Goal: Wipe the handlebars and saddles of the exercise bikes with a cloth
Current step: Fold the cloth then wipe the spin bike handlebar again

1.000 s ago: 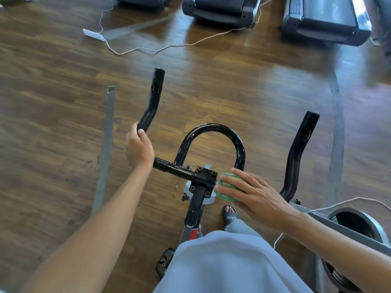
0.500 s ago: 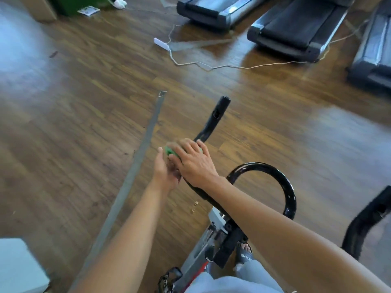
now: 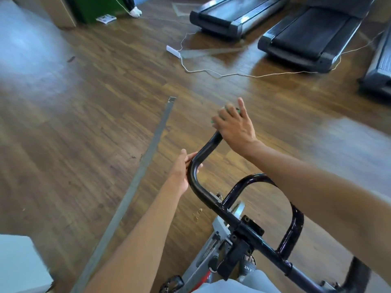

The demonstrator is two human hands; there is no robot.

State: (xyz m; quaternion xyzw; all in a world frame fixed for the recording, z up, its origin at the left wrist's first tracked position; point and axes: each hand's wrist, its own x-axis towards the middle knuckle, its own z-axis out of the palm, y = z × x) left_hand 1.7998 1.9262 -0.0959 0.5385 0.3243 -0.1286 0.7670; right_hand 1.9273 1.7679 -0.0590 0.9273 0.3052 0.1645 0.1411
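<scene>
Green cloth (image 3: pixel 232 111) sits wrapped over the left horn's tip of the black handlebar (image 3: pixel 213 199), clutched by the right hand (image 3: pixel 234 125); the left hand's (image 3: pixel 182 172) grip curls round the bend below.

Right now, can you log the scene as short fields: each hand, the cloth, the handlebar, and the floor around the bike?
left hand: grips the bend of the handlebar's left horn
right hand: wraps the cloth round the horn's upper end
cloth: green, mostly hidden under the fingers
handlebar: black, glossy, with a centre loop
floor: wood, with a white cable and treadmills beyond
</scene>
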